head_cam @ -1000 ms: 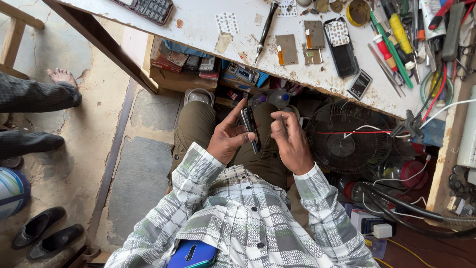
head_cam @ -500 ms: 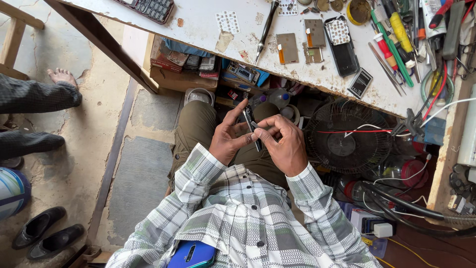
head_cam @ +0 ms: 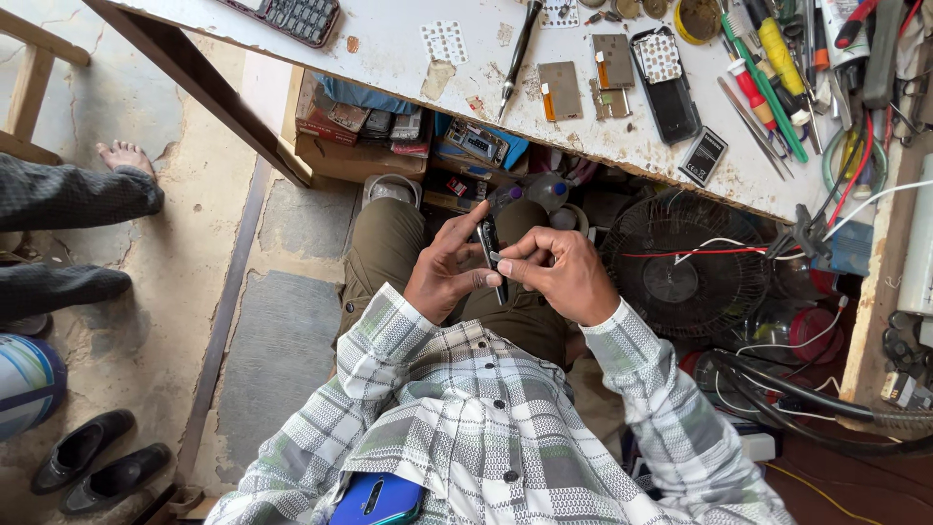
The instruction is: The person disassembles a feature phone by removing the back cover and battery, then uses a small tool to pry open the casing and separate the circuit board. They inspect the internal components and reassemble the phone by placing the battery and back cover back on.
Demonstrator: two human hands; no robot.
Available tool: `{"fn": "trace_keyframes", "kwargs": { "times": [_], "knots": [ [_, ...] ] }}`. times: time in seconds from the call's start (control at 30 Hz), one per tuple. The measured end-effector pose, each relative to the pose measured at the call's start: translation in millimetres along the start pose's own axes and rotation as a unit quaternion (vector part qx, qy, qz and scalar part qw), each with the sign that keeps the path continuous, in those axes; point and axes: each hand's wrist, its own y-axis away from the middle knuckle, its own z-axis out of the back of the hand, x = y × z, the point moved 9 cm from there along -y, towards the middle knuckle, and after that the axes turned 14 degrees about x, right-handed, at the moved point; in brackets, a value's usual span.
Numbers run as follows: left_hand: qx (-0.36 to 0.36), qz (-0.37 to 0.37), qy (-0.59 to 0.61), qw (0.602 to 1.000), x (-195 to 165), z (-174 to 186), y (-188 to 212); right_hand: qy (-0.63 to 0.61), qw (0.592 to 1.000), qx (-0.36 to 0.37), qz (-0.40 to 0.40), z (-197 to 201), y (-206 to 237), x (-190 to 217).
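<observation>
- Black and slim, a small mobile phone stood on edge between both hands at the middle of the frame, above the person's olive-trousered lap.
- The left hand was wrapped around the phone from the left, thumb along its lower edge and fingers spread behind it, gripping it firmly.
- The right hand came in from the right, with thumb and forefinger pinched narrowly on a small pale part at the phone's side; what that part was could not be told.
- A white, paint-chipped workbench ran across the top of the frame, well apart from the hands.
- On it lay an opened phone body at upper centre-right, a loose battery just below it, and screwdrivers further right.
- A black fan sat right of the hands.
- A blue phone showed in the plaid shirt pocket at bottom centre.
- Black shoes lay at lower left.
</observation>
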Motion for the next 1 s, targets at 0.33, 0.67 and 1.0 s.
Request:
{"fn": "trace_keyframes", "kwargs": {
  "times": [0.33,0.67,1.0],
  "knots": [
    [-0.045,-0.059,-0.048,0.996,-14,-1,-3,0.294,0.921,-0.202,0.157,-26,41,67],
    [-0.016,-0.007,0.073,0.997,6,-3,10,-0.021,0.998,-0.058,-0.010,-17,20,-15],
    [-0.025,0.154,0.219,0.963,56,-14,76,-0.122,0.990,0.043,-0.063,-77,47,-55]
  ]
}}
